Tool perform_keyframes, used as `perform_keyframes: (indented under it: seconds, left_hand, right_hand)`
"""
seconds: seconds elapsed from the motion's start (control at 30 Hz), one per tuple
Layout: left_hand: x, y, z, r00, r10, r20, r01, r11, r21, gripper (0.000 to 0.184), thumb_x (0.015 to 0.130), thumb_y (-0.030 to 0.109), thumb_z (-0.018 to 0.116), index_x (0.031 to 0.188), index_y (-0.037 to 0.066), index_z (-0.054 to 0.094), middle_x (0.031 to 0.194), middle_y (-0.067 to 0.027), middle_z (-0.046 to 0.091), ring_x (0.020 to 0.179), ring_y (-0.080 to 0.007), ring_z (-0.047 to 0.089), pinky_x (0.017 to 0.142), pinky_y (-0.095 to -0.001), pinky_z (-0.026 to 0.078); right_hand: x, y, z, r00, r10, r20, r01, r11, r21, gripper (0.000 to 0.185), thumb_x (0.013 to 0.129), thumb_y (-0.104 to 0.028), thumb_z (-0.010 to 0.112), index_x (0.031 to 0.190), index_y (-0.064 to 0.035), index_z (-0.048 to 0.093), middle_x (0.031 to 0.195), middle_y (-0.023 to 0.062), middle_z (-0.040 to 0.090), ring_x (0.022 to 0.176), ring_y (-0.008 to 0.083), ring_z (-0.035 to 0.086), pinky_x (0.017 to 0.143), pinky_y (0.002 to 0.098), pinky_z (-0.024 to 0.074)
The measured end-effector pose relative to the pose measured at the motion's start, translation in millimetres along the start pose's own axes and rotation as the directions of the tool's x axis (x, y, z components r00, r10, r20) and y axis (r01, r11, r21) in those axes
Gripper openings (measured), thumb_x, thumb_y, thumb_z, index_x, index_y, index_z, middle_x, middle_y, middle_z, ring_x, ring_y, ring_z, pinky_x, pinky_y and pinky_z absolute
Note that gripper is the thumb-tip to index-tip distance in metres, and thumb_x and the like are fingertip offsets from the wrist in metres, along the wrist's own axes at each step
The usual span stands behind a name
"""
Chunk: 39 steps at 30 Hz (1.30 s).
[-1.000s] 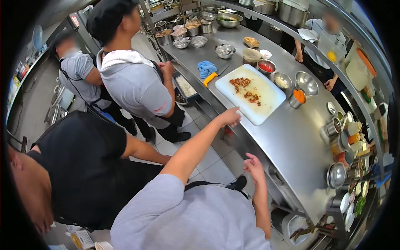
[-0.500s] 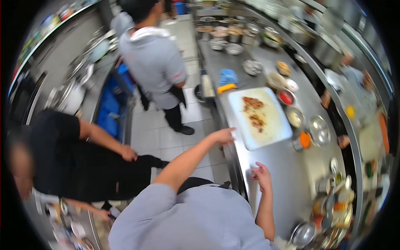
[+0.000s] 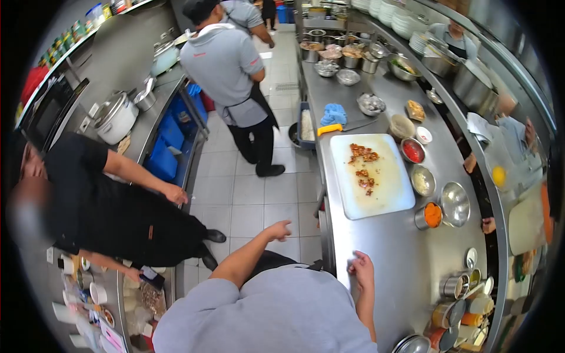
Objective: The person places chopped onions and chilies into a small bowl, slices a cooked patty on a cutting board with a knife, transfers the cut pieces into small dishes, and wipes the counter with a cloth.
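Observation:
My left hand [image 3: 278,230] is over the tiled floor, left of the steel counter [image 3: 388,253], its index finger stretched out, touching nothing. At the counter's near edge is my right hand [image 3: 362,269], its fingers partly curled and apart, with nothing in it. A white cutting board [image 3: 388,176] lies beyond it, bearing chopped reddish-brown food [image 3: 364,154]. Behind the board lie a knife with a yellow handle [image 3: 330,129] and a blue cloth [image 3: 334,114]. Bowls of red food [image 3: 412,151] and orange food [image 3: 433,215] stand right of the board.
A person in black [image 3: 118,200], holding a phone [image 3: 152,278], stands at the left. People in grey shirts [image 3: 219,66] are in the aisle. An overhead shelf [image 3: 471,135] runs along the counter's right side. A rice cooker [image 3: 116,117] sits on the left counter.
The view has swung, showing more aisle and left counter. My left hand has drawn back from the board's near edge. The people in grey are further up the aisle.

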<state>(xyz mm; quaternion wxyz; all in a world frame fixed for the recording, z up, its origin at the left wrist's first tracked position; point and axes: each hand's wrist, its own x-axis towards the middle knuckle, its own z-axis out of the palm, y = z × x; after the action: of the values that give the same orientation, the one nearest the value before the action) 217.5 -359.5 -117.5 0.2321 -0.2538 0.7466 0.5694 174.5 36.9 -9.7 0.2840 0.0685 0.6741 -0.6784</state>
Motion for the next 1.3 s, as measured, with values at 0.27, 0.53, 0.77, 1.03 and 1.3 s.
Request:
perform_keyframes:
  seconds: [0.27,0.53,0.77,1.03,1.3]
  left_hand:
    - [6,-65,-22,0.950,-0.108,-0.294,0.031,0.967,-0.253,0.065,0.079,0.008,0.060,0.142,0.004,0.045,0.106,-0.0174,0.065,0.083,-0.0258,0.066,0.060,-0.0385,0.059]
    - [-17,108,33,0.858,0.512,-0.035,-0.485,0.832,0.267,0.075,0.075,0.010,0.069,0.144,0.004,0.041,0.106,-0.0225,0.066,0.096,-0.0314,0.065,0.081,-0.0417,0.051]
    - [-99,82,19,0.941,0.339,-0.021,-0.325,0.916,0.235,0.072,0.077,0.012,0.067,0.144,0.004,0.041,0.110,-0.0224,0.066,0.102,-0.0323,0.063,0.086,-0.0426,0.050]
    - [-115,-100,29,0.919,-0.025,-0.393,-0.044,0.985,-0.165,0.060,0.081,0.016,0.065,0.139,0.008,0.049,0.087,-0.0179,0.067,0.067,-0.0275,0.067,0.058,-0.0400,0.054]
    - [-196,-343,85,0.639,-0.294,-0.710,0.278,0.950,-0.143,0.055,0.074,0.000,0.053,0.127,0.010,0.063,0.106,-0.0216,0.069,0.085,-0.0315,0.068,0.075,-0.0405,0.057]
  right_hand:
    - [14,-5,-10,1.000,-0.011,0.010,0.011,1.000,0.008,0.055,0.091,-0.005,0.057,0.142,-0.0026,0.038,0.080,0.0048,0.058,0.060,0.0115,0.054,0.053,0.0273,0.0514]
    - [105,-71,36,0.984,-0.127,0.123,0.131,0.991,-0.029,0.075,0.094,-0.014,0.059,0.155,-0.0097,0.016,0.085,0.0054,0.059,0.059,0.0115,0.053,0.051,0.0284,0.0490]
    - [135,-104,58,0.980,-0.158,0.124,0.150,0.986,0.073,0.076,0.096,-0.015,0.059,0.157,-0.0134,0.012,0.090,0.0056,0.058,0.059,0.0108,0.052,0.052,0.0281,0.0464]
    - [115,-62,91,0.929,-0.074,0.363,0.162,0.962,-0.220,0.054,0.091,-0.017,0.065,0.140,-0.0076,0.044,0.084,0.0039,0.060,0.060,0.0098,0.053,0.053,0.0251,0.0468]
    - [69,35,86,0.818,-0.087,0.569,0.415,0.774,-0.478,0.035,0.089,-0.022,0.073,0.065,-0.0059,0.055,0.063,-0.0014,0.053,0.060,0.0088,0.046,0.057,0.0264,0.0422]
